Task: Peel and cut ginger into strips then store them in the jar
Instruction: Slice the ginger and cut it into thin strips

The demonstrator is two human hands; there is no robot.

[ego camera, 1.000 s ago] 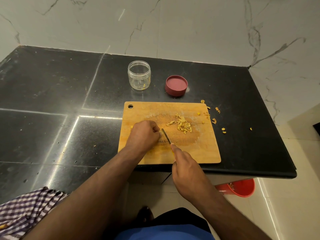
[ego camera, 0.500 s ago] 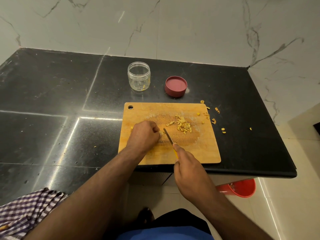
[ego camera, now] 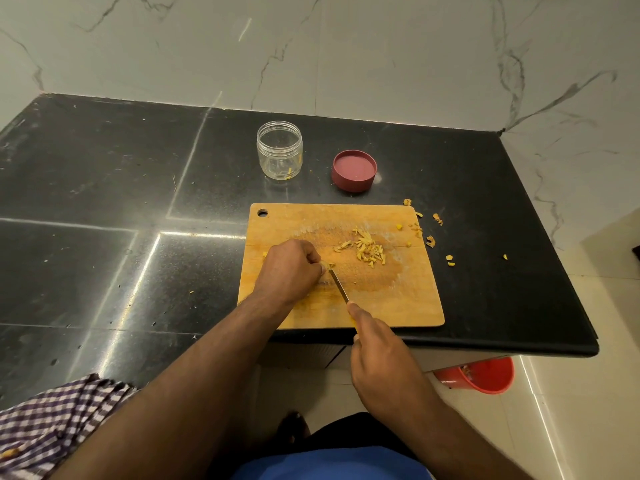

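Note:
A wooden cutting board lies on the black counter. My left hand has curled fingers holding a small piece of ginger down on the board; most of the piece is hidden under my fingers. My right hand grips a small knife by its yellow handle, the blade tip right beside the ginger. A pile of cut ginger strips lies right of my left hand. The clear open jar, with a few strips at its bottom, stands behind the board.
The jar's red lid lies upside down right of the jar. Ginger peel scraps are scattered by the board's right edge. A red bucket stands on the floor below the counter edge. A checked cloth lies at lower left.
The knife blade has shifted slightly along the ginger under my left hand's fingers. Both hands stay in nearly the same place.

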